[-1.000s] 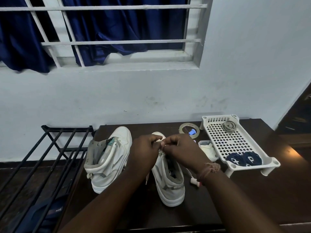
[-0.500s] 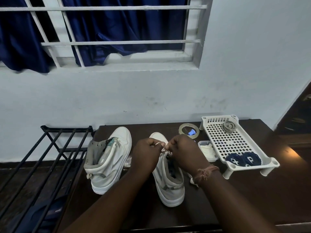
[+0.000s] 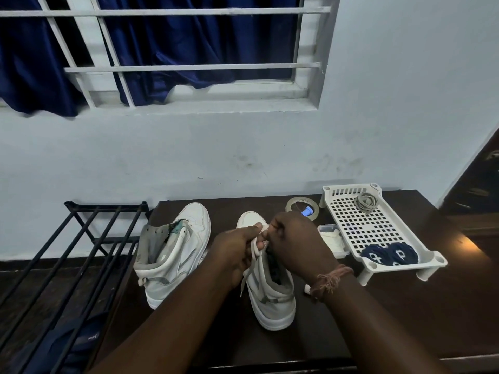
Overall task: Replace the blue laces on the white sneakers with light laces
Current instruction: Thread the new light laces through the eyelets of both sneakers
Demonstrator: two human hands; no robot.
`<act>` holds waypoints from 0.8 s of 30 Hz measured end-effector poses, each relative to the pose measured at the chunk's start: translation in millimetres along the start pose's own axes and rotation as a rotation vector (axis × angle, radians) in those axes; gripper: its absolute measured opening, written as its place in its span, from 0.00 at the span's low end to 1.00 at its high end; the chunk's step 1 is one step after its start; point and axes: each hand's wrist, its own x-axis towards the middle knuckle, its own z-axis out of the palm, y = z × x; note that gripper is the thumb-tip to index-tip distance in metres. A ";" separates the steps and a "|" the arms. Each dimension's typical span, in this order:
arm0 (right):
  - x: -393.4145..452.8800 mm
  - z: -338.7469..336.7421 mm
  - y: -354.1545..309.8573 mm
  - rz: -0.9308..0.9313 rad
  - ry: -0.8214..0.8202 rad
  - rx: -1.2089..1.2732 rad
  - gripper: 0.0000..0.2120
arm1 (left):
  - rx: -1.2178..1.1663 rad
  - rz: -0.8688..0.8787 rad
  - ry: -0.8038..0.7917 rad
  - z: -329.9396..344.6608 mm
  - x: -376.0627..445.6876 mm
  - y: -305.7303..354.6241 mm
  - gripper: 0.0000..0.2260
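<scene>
Two white high-top sneakers stand on the dark table (image 3: 405, 319). The left sneaker (image 3: 172, 252) has no lace and gapes open. Over the tongue of the right sneaker (image 3: 272, 298) my left hand (image 3: 237, 252) pinches a light lace (image 3: 249, 268), whose free end hangs down the shoe's left side. My right hand (image 3: 294, 244) has its fingers curled on the lace at the eyelets, and it hides the lacing itself. Two rolled blue laces (image 3: 388, 255) lie in the near end of the white perforated tray (image 3: 378, 228). A coiled light lace (image 3: 366, 202) lies at the tray's far end.
A tape roll (image 3: 302, 207) lies behind the right sneaker near the wall. A small clear box (image 3: 332, 238) sits between that shoe and the tray. A black metal rack (image 3: 67, 260) stands left of the table, with blue cloth under it.
Both hands have shifted slightly toward me along the right sneaker, and more of the light lace now hangs free down its left side.
</scene>
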 end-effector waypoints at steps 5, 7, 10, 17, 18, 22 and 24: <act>-6.5 -8.2 0.7 0.050 -0.109 0.089 0.11 | 0.023 -0.039 0.003 -1.6 2.8 1.3 0.07; -7.1 -5.0 -1.4 0.063 -0.111 0.091 0.15 | 0.037 -0.027 0.008 -1.1 4.5 0.5 0.07; -5.4 -0.6 -1.7 -0.043 -0.087 -0.020 0.15 | 0.046 -0.015 0.018 -0.1 2.4 0.4 0.07; -5.7 -12.0 0.4 -0.022 -0.217 -0.011 0.15 | 0.032 -0.028 0.056 1.2 1.0 3.4 0.07; -5.4 -16.1 2.3 0.009 -0.252 -0.030 0.16 | -0.003 -0.048 0.072 0.5 1.9 4.5 0.07; -7.5 -28.1 18.8 0.043 -0.434 -0.193 0.17 | -0.138 -0.137 0.135 -4.3 5.9 7.5 0.05; -10.8 -37.8 22.8 0.023 -0.502 -0.201 0.15 | -0.184 -0.162 0.138 -5.2 6.1 7.6 0.05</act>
